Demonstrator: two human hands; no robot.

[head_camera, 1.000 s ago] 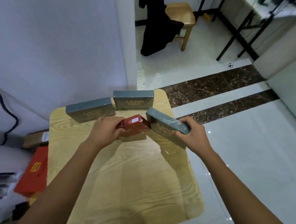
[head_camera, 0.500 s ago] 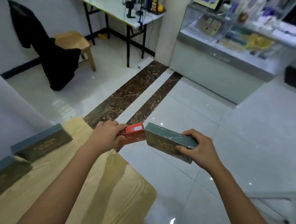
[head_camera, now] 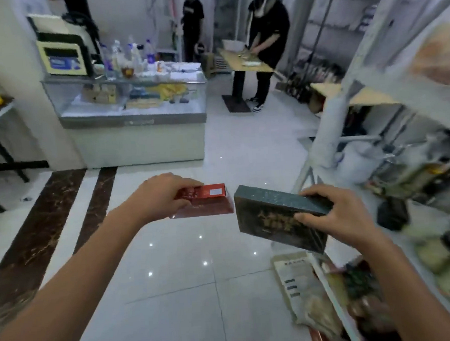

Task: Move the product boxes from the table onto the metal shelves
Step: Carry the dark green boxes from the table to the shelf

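Observation:
My left hand (head_camera: pixel 159 197) grips a flat red box (head_camera: pixel 207 201) by its left end, held out over the white floor. My right hand (head_camera: pixel 341 216) holds a dark grey-green box (head_camera: pixel 268 215) with gold print, thumb on its front face, fingers over the top edge. The two boxes hang side by side, almost touching, at chest height. The metal shelves (head_camera: pixel 346 117) rise at the right, blurred, with packets on their lower levels. The table the boxes came from is out of view.
A glass display counter (head_camera: pixel 135 115) with bottles on top stands ahead on the left. Two people in black stand at a wooden table (head_camera: pixel 244 61) at the back. Packets (head_camera: pixel 303 291) lie on the lowest shelf at lower right. Open white tiled floor lies between me and the counter.
The view has swung right, away from the wooden table, which has left the frame. The shelves have come into view at the right. Both hands keep the same boxes.

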